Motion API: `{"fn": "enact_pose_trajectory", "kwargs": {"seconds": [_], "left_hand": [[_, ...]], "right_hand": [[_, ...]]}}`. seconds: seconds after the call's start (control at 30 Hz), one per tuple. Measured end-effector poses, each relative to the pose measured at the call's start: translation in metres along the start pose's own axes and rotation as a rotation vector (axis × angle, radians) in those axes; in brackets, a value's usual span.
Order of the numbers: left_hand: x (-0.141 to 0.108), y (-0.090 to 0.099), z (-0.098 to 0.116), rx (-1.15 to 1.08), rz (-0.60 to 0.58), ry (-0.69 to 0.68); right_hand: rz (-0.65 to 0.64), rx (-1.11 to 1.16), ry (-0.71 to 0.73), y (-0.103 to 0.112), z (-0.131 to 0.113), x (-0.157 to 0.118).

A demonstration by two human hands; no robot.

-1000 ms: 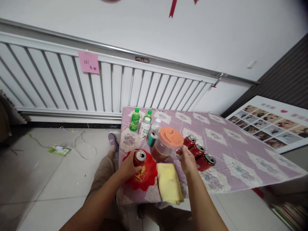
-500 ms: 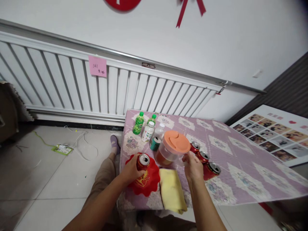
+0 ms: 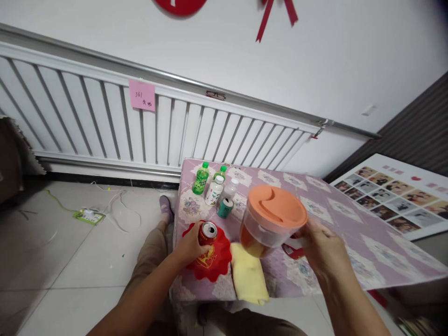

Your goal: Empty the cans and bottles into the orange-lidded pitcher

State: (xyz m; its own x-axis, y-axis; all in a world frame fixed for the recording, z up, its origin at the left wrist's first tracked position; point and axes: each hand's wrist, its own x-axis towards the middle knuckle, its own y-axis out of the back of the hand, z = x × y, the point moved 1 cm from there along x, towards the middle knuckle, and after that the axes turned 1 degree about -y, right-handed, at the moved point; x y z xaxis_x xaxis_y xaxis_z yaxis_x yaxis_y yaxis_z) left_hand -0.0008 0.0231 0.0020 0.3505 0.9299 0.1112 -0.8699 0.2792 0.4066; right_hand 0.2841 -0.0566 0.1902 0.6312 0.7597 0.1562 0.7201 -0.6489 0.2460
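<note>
A red drink can (image 3: 207,232) with its top opened is in the grip of my left hand (image 3: 192,246). It stands over a red scalloped plate (image 3: 219,266) with gold print. My right hand (image 3: 324,247) is closed round the handle of a clear pitcher (image 3: 262,235) with an orange lid and brownish liquid inside. The pitcher is raised and slightly tilted, above and beyond a folded yellow cloth (image 3: 249,277). Behind the pitcher and my right hand, a red can (image 3: 293,252) shows only in part; the other red cans are hidden.
Toward the table's back left corner stand two green-capped bottles (image 3: 200,178), a white bottle (image 3: 214,191), a clear bottle (image 3: 230,189) and a teal can (image 3: 225,208). A patterned purple cloth covers the table (image 3: 192,291). A radiator (image 3: 168,130) runs along the wall; a photo board (image 3: 402,200) leans at right.
My right hand has taken the pitcher up off the table and moved it right and toward me, now covering most of the red cans. My left hand keeps its hold on the can.
</note>
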Motion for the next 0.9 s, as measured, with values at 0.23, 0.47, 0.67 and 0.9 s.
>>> {"fn": "enact_pose_trajectory", "kwargs": {"seconds": [0.23,0.47,0.67,0.9], "left_hand": [[-0.001,0.003,0.001,0.014,-0.009,-0.009],[-0.002,0.004,0.001,0.026,-0.012,0.007],[-0.004,0.006,0.003,-0.001,0.003,-0.012],[-0.003,0.009,0.007,-0.010,0.007,-0.007]], "right_hand": [[-0.106,-0.083,0.028,0.005,-0.009,-0.020],[-0.116,-0.128,-0.040,-0.002,-0.010,-0.025],[-0.143,-0.195,0.002,-0.007,-0.003,-0.018],[-0.176,-0.265,0.000,-0.015,-0.008,-0.020]]}}
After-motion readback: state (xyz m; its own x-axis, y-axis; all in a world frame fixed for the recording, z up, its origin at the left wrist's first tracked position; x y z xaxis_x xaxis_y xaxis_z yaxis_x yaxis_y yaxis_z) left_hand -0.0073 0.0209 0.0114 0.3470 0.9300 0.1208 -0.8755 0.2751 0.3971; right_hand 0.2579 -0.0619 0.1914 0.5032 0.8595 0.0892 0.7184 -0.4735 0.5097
